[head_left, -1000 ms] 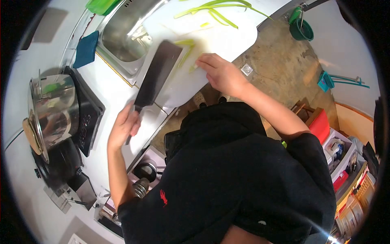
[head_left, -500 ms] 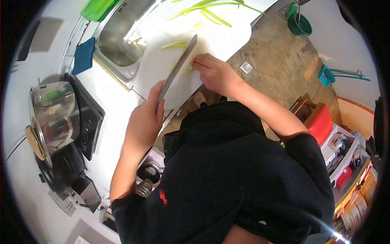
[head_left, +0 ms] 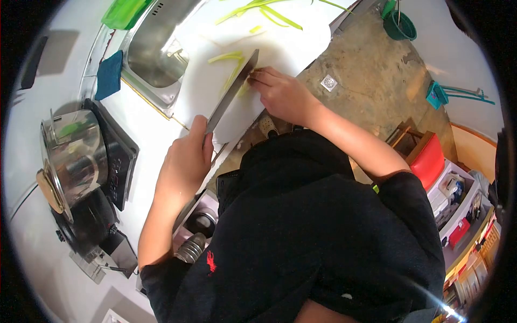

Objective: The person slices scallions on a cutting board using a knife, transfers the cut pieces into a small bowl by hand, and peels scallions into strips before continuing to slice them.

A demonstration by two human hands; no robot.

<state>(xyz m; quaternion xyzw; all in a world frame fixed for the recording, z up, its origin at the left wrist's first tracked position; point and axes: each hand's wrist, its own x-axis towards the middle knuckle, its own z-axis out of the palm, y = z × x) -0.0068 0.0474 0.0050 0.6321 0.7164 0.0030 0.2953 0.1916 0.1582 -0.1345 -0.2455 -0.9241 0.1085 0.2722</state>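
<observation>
My left hand (head_left: 184, 161) is closed around the handle of a long kitchen knife (head_left: 232, 96). Its blade slants up and to the right over a white cutting board (head_left: 301, 51). At the blade's right side, my right hand (head_left: 284, 97) has its fingertips pinched together on a pale green scallion stalk (head_left: 243, 89), mostly hidden by the fingers. Left of the blade lie cut scallion pieces (head_left: 229, 56). Longer green scallion leaves (head_left: 277, 17) are spread at the far end of the board.
A steel sink (head_left: 156, 59) adjoins the board on the left, with a blue cloth (head_left: 110, 75) on its edge. A large steel pot (head_left: 78, 151) stands by a black induction cooker (head_left: 121, 161). On the floor to the right are a green bucket (head_left: 399, 26) and a red-seated chair (head_left: 428, 161).
The right fingers have shifted slightly left, closer to the blade. The knife has moved a little, showing more of its flat side. The whole view has shifted slightly.
</observation>
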